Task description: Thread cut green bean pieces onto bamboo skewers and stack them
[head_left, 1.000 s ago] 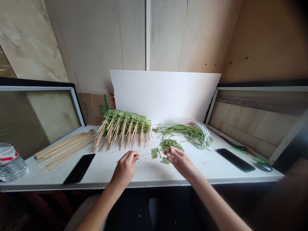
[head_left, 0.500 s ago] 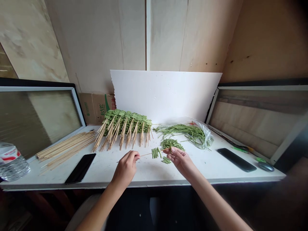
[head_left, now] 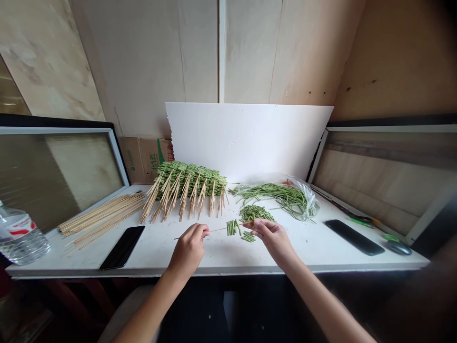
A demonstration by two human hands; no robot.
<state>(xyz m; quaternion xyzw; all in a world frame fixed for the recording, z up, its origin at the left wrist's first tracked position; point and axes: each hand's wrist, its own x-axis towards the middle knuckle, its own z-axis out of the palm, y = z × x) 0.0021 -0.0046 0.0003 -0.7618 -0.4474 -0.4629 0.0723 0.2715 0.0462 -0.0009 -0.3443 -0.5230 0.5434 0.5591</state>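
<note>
My left hand (head_left: 191, 245) is closed around a thin bamboo skewer (head_left: 217, 230), which points to the right. Several short green bean pieces (head_left: 232, 227) are threaded side by side on it. At the skewer's far end, my right hand (head_left: 270, 233) pinches a cut piece of green bean (head_left: 253, 222) between thumb and fingers; whether the skewer pierces that piece is too small to tell. Just behind the right hand lies a heap of cut bean pieces (head_left: 255, 213). A few more loose pieces (head_left: 248, 237) rest on the white table below the skewer.
A stack of finished bean skewers (head_left: 193, 178) stands at the back, sticks toward me. Bare skewers (head_left: 103, 214), a phone (head_left: 122, 247) and a water bottle (head_left: 22, 236) are on the left. Long beans (head_left: 282, 195) in a plastic bag, another phone (head_left: 354, 237) and a mouse (head_left: 399, 247) are on the right.
The whole view has shifted slightly, so things appear a little farther right. Both hands keep their grips, with the skewer and beans in nearly the same arrangement.
</note>
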